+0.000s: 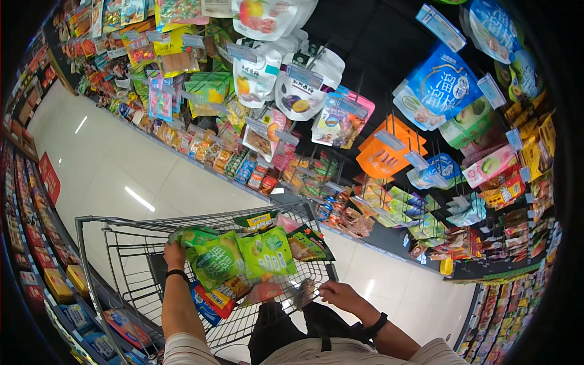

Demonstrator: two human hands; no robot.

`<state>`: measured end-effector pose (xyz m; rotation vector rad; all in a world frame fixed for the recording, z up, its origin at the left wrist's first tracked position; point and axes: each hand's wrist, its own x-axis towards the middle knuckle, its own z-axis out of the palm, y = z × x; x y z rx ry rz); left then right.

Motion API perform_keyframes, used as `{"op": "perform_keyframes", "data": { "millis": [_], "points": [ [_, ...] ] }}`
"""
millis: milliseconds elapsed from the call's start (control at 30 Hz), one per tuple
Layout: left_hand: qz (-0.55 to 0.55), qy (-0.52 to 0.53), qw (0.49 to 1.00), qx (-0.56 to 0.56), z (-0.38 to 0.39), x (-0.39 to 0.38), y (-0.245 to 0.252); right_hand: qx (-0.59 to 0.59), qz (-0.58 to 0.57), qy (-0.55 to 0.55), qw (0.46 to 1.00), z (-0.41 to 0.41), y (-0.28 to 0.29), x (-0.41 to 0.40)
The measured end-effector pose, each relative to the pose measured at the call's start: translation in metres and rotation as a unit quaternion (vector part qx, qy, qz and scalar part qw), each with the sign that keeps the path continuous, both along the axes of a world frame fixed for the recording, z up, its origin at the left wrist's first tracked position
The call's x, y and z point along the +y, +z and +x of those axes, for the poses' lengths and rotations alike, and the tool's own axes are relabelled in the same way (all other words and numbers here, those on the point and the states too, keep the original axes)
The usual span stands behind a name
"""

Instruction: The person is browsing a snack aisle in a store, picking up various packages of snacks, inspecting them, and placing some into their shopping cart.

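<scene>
My left hand (174, 255) holds the top corner of a green snack pouch (196, 237) above a wire shopping cart (132, 246). Beneath and beside that pouch, a larger green pouch (214, 260) and a bright green one (269, 253) lie in the cart. A dark green pouch with a clear window (310, 245) rests at the far right corner. Nearer me are a red, yellow and blue packet (219, 296) and a pinkish packet (262, 292), partly covered. My right hand (340, 294) is curled at the cart's near right rim, its fingertips partly hidden.
A dark pegboard rack of hanging snack pouches (301, 86) stands beyond the cart, with small packets along its lower shelf (246, 169). More stocked shelves (39, 219) line the left. Pale glossy floor tiles (132, 169) run between them. A red sign (49, 178) juts from the left shelves.
</scene>
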<state>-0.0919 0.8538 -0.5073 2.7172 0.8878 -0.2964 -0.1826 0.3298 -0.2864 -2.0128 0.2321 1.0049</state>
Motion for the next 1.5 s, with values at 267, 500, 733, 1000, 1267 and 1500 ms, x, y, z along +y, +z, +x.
{"op": "perform_keyframes", "data": {
  "millis": [267, 500, 733, 1000, 1267, 1500],
  "points": [
    [-0.025, -0.175, 0.981, -0.076, -0.025, -0.019, 0.035, -0.06, 0.027, 0.001, 0.998, 0.0, 0.002, 0.005],
    [0.006, -0.253, 0.954, -0.163, -0.058, -0.05, 0.131, -0.075, 0.084, -0.015, 0.993, 0.001, 0.002, 0.01],
    [0.059, -0.275, 0.931, -0.233, -0.092, -0.09, 0.296, -0.108, 0.159, 0.068, 0.979, 0.03, 0.032, 0.045],
    [0.002, -0.348, 0.892, -0.29, -0.108, -0.155, 0.438, -0.402, 0.172, 0.162, 0.884, 0.05, 0.119, 0.074],
    [-0.149, -0.434, 0.824, -0.333, -0.077, -0.227, 0.493, -0.152, 0.365, 0.139, 0.908, 0.039, 0.156, 0.045],
    [-0.143, -0.413, 0.782, -0.444, -0.038, -0.26, 0.483, -0.125, 0.379, -0.042, 0.916, 0.029, 0.132, 0.018]
  ]
}}
